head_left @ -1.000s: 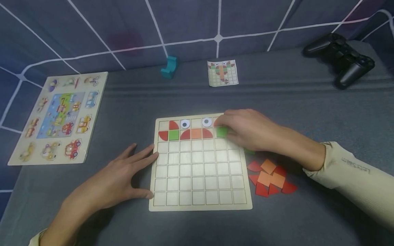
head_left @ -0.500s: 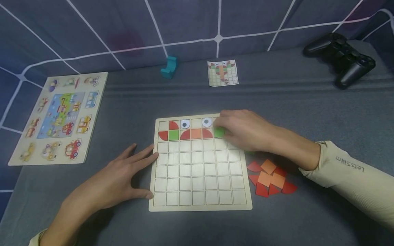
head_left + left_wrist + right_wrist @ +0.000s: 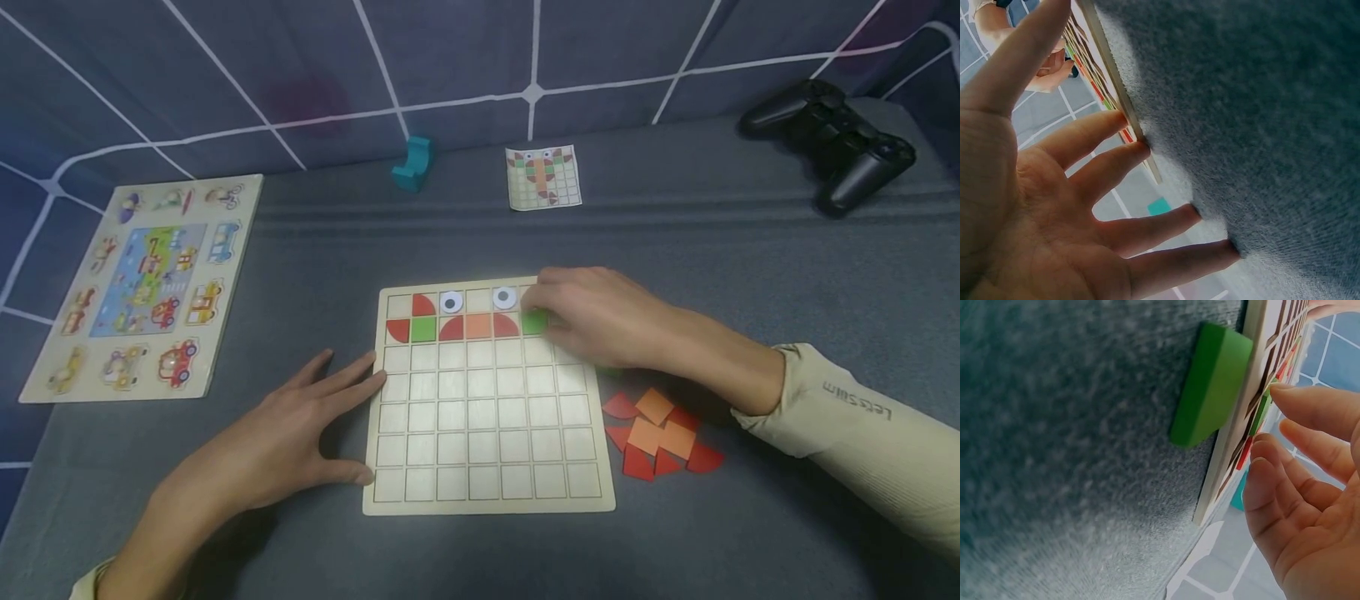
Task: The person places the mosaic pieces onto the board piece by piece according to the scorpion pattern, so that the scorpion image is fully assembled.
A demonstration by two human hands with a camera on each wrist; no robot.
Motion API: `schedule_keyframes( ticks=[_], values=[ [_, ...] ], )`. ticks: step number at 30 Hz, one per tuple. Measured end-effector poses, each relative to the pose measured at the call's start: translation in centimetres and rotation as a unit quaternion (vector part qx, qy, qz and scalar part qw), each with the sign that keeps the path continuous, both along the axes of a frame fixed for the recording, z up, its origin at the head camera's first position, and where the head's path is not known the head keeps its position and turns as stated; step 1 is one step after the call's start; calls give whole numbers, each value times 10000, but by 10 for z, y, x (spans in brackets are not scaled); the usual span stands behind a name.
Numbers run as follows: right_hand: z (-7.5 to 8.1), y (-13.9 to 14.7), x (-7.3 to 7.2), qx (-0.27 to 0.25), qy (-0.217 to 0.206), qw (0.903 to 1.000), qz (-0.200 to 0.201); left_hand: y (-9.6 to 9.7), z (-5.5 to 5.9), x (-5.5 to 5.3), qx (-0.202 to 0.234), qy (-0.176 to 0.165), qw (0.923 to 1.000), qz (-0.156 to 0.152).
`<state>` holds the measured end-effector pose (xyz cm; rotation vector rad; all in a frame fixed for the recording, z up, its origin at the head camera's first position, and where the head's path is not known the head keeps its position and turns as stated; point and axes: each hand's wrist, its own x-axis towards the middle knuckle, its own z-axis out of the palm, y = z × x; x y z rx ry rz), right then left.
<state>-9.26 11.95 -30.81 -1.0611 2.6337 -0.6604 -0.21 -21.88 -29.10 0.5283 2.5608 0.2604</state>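
Observation:
A wooden grid board (image 3: 482,433) lies on the cloth. Its top two rows hold red quarter-circle pieces (image 3: 451,328), a green square (image 3: 423,329), an orange square (image 3: 477,326) and two round eye pieces (image 3: 505,297). My left hand (image 3: 281,442) is spread, with fingertips and thumb against the board's left edge. At the upper right, my right hand (image 3: 607,317) has thumb and curled fingers at a green square tile (image 3: 534,322) in the second row. A red piece (image 3: 1245,452) shows beside that tile in the right wrist view; the hand hides the corner from above.
Loose red and orange pieces (image 3: 645,434) lie right of the board, with a green piece (image 3: 1211,384) by its right edge. Behind are a pattern card (image 3: 543,177), a teal stand (image 3: 412,166) and a black game controller (image 3: 828,143). A picture puzzle (image 3: 150,283) lies left.
My right hand has shifted slightly left with the green square tile, then stayed nearly still over the last half second. The left hand has kept its place at the board's edge.

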Motion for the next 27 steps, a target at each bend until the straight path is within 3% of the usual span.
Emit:
schedule_keyframes(
  ticks=[13, 27],
  values=[
    [5, 13, 11, -3, 38, 10000, 31, 0, 0, 1, -31, -14, 10000, 62],
    [1, 65, 47, -17, -191, 9998, -63, 0, 1, 0, 0, -19, 10000, 44]
  ],
)
